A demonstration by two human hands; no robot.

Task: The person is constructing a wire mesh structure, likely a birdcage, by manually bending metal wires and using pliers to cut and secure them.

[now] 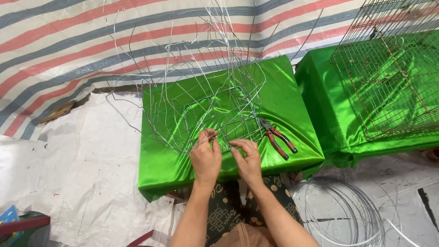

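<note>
A half-woven frame of thin silver wire (pixel 215 103) stands on a small table draped in shiny green cloth (pixel 173 160), its loose wire ends sticking up and outward. My left hand (pixel 206 158) pinches a wire at the frame's near edge between thumb and fingers. Close beside it, my right hand (pixel 247 160) grips the neighbouring wire with bent fingers. Red-handled pliers (pixel 276 137) lie on the green cloth just right of my right hand, untouched.
A rusty wire cage (pixel 388 77) sits on a second green-draped table (pixel 320 105) at the right. A coil of silver wire (pixel 343 212) lies on the floor at lower right. White sheeting (pixel 91 160) and a striped tarp (pixel 68 41) cover the ground.
</note>
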